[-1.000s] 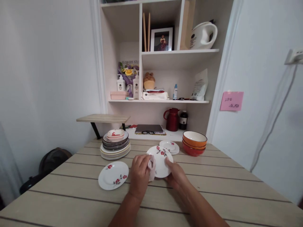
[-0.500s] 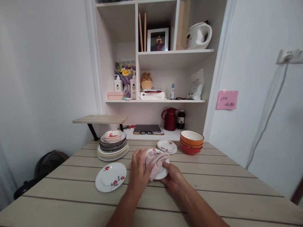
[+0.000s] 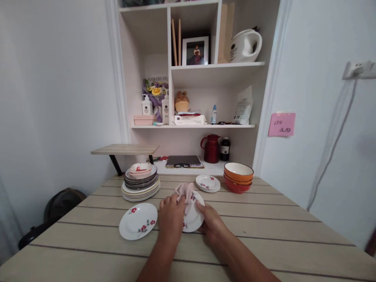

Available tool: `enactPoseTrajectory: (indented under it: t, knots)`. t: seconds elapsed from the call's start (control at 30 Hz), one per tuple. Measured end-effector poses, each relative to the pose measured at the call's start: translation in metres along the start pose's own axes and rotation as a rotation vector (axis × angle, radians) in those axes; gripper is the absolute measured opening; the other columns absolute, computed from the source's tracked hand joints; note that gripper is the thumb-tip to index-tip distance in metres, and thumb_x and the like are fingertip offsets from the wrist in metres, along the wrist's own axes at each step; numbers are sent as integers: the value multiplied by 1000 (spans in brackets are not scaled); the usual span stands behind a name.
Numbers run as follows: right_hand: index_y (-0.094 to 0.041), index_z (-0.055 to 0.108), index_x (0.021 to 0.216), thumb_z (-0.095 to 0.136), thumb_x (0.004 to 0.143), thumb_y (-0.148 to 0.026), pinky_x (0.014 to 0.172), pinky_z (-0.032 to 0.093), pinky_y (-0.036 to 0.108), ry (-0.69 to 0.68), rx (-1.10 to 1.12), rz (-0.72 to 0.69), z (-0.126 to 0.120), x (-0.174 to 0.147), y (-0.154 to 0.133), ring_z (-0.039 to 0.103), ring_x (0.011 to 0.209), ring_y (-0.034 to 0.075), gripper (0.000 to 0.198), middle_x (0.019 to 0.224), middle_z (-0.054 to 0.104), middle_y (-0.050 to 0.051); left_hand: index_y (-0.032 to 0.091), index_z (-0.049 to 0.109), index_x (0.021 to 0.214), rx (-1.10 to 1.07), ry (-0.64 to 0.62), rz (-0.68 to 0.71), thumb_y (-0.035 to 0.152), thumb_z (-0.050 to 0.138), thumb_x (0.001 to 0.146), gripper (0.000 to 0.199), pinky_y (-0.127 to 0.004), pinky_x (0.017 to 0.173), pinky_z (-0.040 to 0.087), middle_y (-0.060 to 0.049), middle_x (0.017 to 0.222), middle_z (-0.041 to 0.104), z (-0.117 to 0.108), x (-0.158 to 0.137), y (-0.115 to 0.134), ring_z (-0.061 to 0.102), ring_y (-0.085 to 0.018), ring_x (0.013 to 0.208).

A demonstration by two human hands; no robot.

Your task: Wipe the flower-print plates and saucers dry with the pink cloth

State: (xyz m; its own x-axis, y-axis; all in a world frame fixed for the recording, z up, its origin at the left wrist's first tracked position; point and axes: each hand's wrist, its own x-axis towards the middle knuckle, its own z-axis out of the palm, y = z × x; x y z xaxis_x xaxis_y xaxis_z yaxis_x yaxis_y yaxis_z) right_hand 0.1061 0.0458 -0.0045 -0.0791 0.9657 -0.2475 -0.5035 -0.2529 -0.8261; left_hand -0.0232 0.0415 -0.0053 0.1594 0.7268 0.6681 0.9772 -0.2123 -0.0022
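A white plate with red flowers (image 3: pixel 194 216) is tilted up above the table, its right edge gripped by my right hand (image 3: pixel 212 222) with the thumb on its face. My left hand (image 3: pixel 172 219) is closed on a pale pink cloth (image 3: pixel 185 191) at the plate's upper left rim; its fingertips are partly hidden in the folds. To the left, another flowered plate (image 3: pixel 138 221) lies flat on the table. Behind my hands sits a short stack of small flowered plates (image 3: pixel 208 183).
A tall stack of plates (image 3: pixel 141 187) topped by small dishes stands at the left, near a raised wooden shelf (image 3: pixel 125 149). Nested orange and red bowls (image 3: pixel 238 178) stand at the right. Behind are a laptop (image 3: pixel 183 160) with glasses and a red jug (image 3: pixel 211 149).
The cloth has moved from the middle of the plate to its upper left rim, uncovering the face. The plate has come slightly lower and left, tilting up more.
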Motion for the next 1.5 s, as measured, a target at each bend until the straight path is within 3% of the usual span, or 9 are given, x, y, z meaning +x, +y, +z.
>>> enactPoseTrajectory:
  t: [0.13,0.4,0.5,0.63,0.7,1.03,1.17,1.37,1.5]
  knots:
    - [-16,61,100,61,83,-33,52,51,27,66,31,-19,-5,7,2,64,52,16,24,67,72,5,24,68,99,-7,-43,-28,23,53,88,18,-37,77,41,-6,96,63,-4,0,-2,57,-23,89]
    - [-14,63,84,63,78,-23,48,47,23,57,34,-52,-14,11,-7,62,49,15,10,58,68,2,23,68,90,-183,23,375,22,55,88,13,-34,74,42,-4,92,65,-1,-10,28,58,-20,86]
    - [-14,64,82,64,76,-21,44,44,23,17,6,-12,-7,7,-2,59,44,14,9,54,66,2,25,69,95,-189,8,276,21,55,88,16,-37,81,42,-4,95,66,-4,-6,22,59,-20,88]
    - [-14,64,92,61,82,-31,47,48,26,7,10,5,1,2,4,63,50,17,20,66,72,6,28,71,93,-123,-22,-103,25,54,89,18,-40,81,41,-4,89,66,-10,1,2,60,-22,87]
    - [-15,63,97,61,83,-32,49,49,28,21,20,-6,3,2,5,65,54,18,22,71,73,7,28,72,93,-96,-36,-175,27,53,90,20,-39,79,41,-4,86,65,-11,3,-3,60,-22,86]
    - [-16,61,85,64,77,-26,45,43,22,41,7,-52,-10,9,-3,57,44,13,13,56,66,0,25,69,91,-140,-78,193,23,57,87,13,-34,76,43,-2,95,66,-3,-10,23,59,-20,86]
    - [-15,63,83,65,74,-24,42,43,22,-29,-41,-18,-4,3,0,57,42,14,13,54,66,1,27,69,93,-168,-57,172,22,59,86,14,-34,81,42,-1,96,65,-4,-7,18,59,-19,90]
    - [-12,63,97,60,82,-33,46,48,27,-59,-23,-46,3,1,6,63,49,18,25,67,72,8,26,70,98,-72,-11,-162,24,53,89,19,-39,82,41,-5,93,65,-6,1,-9,60,-23,91]
    - [-14,62,98,60,82,-34,49,48,25,-13,33,-109,-1,9,5,63,52,16,26,69,72,6,24,70,94,-84,-53,-30,21,54,88,18,-35,77,42,-5,91,65,-3,-1,-4,60,-23,88]
